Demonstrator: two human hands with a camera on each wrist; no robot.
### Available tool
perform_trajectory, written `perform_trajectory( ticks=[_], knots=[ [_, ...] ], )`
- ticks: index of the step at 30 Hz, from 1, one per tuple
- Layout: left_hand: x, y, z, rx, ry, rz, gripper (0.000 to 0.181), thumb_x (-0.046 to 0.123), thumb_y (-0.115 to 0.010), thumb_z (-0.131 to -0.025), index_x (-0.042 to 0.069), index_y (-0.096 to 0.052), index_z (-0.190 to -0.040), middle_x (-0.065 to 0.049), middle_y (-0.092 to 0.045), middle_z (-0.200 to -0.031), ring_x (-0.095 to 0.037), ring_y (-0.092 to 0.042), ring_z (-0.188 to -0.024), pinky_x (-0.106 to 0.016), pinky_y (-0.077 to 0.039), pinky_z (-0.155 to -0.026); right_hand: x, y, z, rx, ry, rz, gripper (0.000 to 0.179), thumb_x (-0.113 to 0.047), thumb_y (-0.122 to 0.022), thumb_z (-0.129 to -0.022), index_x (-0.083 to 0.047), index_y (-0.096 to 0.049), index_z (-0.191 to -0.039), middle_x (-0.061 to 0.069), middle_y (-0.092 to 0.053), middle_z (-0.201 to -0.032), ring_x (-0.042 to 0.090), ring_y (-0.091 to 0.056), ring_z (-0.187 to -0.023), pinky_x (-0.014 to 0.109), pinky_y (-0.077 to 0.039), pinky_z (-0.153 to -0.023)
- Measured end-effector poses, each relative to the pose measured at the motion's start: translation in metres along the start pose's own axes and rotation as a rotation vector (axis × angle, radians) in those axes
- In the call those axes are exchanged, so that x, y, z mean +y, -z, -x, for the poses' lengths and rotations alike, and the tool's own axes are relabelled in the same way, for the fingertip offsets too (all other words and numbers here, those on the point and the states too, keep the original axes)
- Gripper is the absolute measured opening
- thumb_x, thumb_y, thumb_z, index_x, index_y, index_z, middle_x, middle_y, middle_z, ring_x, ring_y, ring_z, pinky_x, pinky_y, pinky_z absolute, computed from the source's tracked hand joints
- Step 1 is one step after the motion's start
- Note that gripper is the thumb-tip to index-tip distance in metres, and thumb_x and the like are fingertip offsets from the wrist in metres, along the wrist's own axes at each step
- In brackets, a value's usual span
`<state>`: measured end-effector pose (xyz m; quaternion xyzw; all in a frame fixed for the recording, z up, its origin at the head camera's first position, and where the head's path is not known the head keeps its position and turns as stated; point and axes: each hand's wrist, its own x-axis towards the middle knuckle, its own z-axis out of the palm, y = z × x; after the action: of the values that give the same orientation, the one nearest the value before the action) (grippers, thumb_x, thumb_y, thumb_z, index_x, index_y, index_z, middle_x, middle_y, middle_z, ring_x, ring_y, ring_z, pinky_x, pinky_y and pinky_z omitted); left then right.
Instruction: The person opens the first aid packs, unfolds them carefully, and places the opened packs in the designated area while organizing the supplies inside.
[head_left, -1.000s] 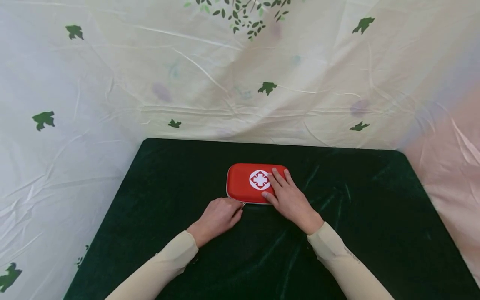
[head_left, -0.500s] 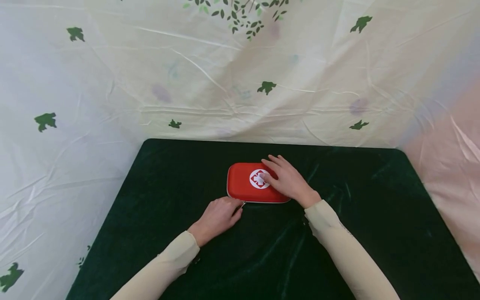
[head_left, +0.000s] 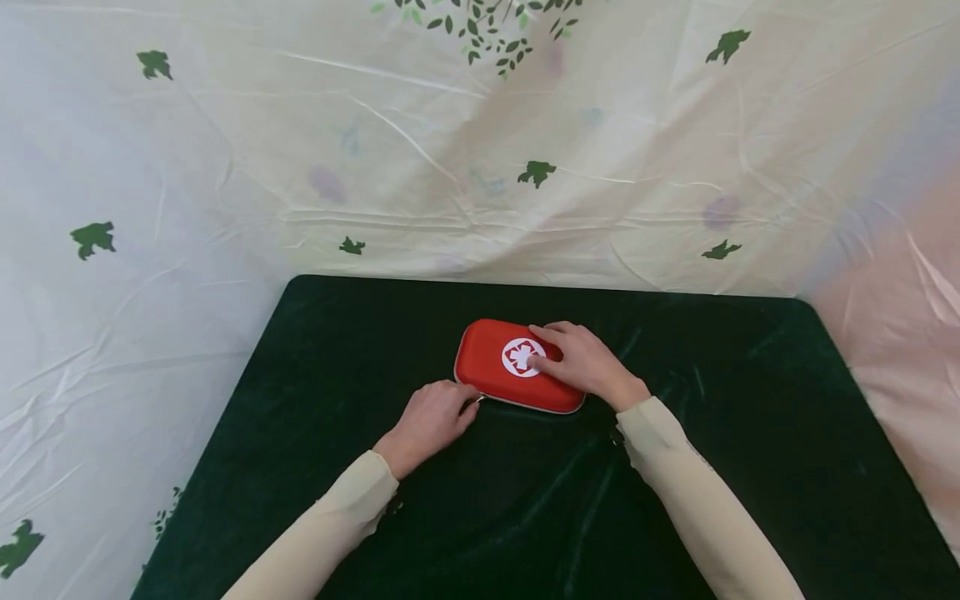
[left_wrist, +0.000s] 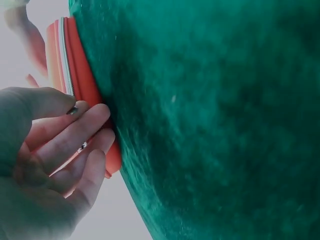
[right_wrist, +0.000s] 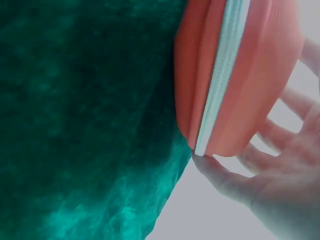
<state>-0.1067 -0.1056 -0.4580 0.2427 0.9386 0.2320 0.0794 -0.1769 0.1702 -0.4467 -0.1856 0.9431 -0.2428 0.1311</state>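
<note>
A red hard-shell first-aid case [head_left: 483,354] with a white cross emblem lies on the dark green cloth, slightly turned. Along its side runs a pale zipper [right_wrist: 222,75]; the stretch facing the right wrist camera is closed. At the case's near left edge, my left hand [head_left: 431,421] pinches the small metal zipper pull [left_wrist: 73,110] between thumb and index finger, its other fingers bent beside the case. My right hand [head_left: 588,358] grips the right part of the case, thumb on the lid by the emblem and fingers over the far edge.
A dark green velvety cloth [head_left: 360,333] covers the table, whose far edge meets a pale hanging fabric [head_left: 420,167] printed with green leaves. Similar fabric hangs on the left and right sides.
My right hand went from lying flat on the lid to gripping the case from its far right side. The case has turned slightly clockwise, and my left hand shifted a little up and left.
</note>
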Motion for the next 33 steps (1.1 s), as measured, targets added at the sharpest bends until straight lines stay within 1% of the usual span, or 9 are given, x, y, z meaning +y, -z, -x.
perform_trajectory(
  ticks=[5, 9, 16, 20, 25, 30, 33],
  knots=[
    [-0.004, 0.006, -0.006, 0.02, 0.02, -0.042, 0.014, 0.024, -0.071, -0.099, 0.015, -0.077, -0.108, 0.011, -0.06, -0.072, -0.006, -0.052, -0.062, -0.025, -0.049, -0.065, 0.005, -0.001, 0.013, 0.019, 0.009, -0.013, 0.07, -0.044, -0.071, -0.096, -0.021, -0.048, -0.157, 0.016, -0.05, -0.146, 0.034, -0.049, -0.123, 0.049, -0.055, -0.093],
    [-0.007, 0.009, -0.01, 0.03, 0.045, -0.03, 0.013, 0.025, -0.072, -0.099, 0.015, -0.078, -0.106, 0.011, -0.061, -0.072, -0.005, -0.053, -0.061, -0.026, -0.049, -0.066, 0.009, -0.003, 0.023, 0.044, 0.009, -0.049, 0.069, -0.044, -0.072, -0.094, -0.022, -0.05, -0.156, 0.015, -0.05, -0.144, 0.033, -0.049, -0.12, 0.047, -0.055, -0.089],
    [-0.014, 0.011, -0.018, 0.055, 0.106, 0.053, 0.013, 0.023, -0.07, -0.101, 0.015, -0.077, -0.108, 0.009, -0.063, -0.074, -0.006, -0.055, -0.058, -0.027, -0.05, -0.061, 0.015, -0.006, 0.04, 0.056, 0.022, -0.132, 0.07, -0.042, -0.072, -0.095, -0.023, -0.046, -0.158, 0.015, -0.048, -0.147, 0.033, -0.048, -0.124, 0.051, -0.052, -0.095],
    [-0.017, 0.012, -0.024, 0.079, 0.109, 0.084, 0.015, 0.023, -0.069, -0.102, 0.014, -0.077, -0.11, 0.007, -0.062, -0.074, -0.006, -0.055, -0.057, -0.027, -0.05, -0.058, 0.017, -0.009, 0.047, 0.073, 0.028, -0.179, 0.07, -0.042, -0.073, -0.095, -0.021, -0.048, -0.157, 0.014, -0.048, -0.147, 0.033, -0.048, -0.125, 0.053, -0.051, -0.097],
    [-0.021, 0.011, -0.031, 0.098, 0.125, 0.124, 0.017, 0.021, -0.069, -0.101, 0.01, -0.077, -0.112, 0.004, -0.066, -0.077, -0.008, -0.056, -0.057, -0.027, -0.05, -0.059, 0.017, -0.012, 0.054, 0.087, 0.011, -0.223, 0.068, -0.042, -0.076, -0.093, -0.022, -0.052, -0.154, 0.013, -0.045, -0.15, 0.034, -0.046, -0.128, 0.054, -0.051, -0.099],
    [-0.025, 0.008, -0.038, 0.116, 0.151, 0.148, 0.019, 0.02, -0.069, -0.101, 0.009, -0.078, -0.113, 0.003, -0.067, -0.077, -0.01, -0.056, -0.058, -0.028, -0.049, -0.059, 0.013, -0.015, 0.062, 0.082, 0.01, -0.231, 0.066, -0.039, -0.078, -0.092, -0.02, -0.056, -0.151, 0.014, -0.041, -0.153, 0.035, -0.045, -0.129, 0.055, -0.05, -0.1],
    [-0.027, 0.006, -0.043, 0.132, 0.165, 0.145, 0.019, 0.02, -0.07, -0.101, 0.009, -0.078, -0.113, 0.003, -0.066, -0.077, -0.011, -0.055, -0.06, -0.028, -0.048, -0.06, 0.011, -0.018, 0.067, 0.078, 0.018, -0.225, 0.066, -0.037, -0.079, -0.092, -0.019, -0.056, -0.151, 0.014, -0.038, -0.155, 0.035, -0.044, -0.13, 0.054, -0.05, -0.101]
  ],
)
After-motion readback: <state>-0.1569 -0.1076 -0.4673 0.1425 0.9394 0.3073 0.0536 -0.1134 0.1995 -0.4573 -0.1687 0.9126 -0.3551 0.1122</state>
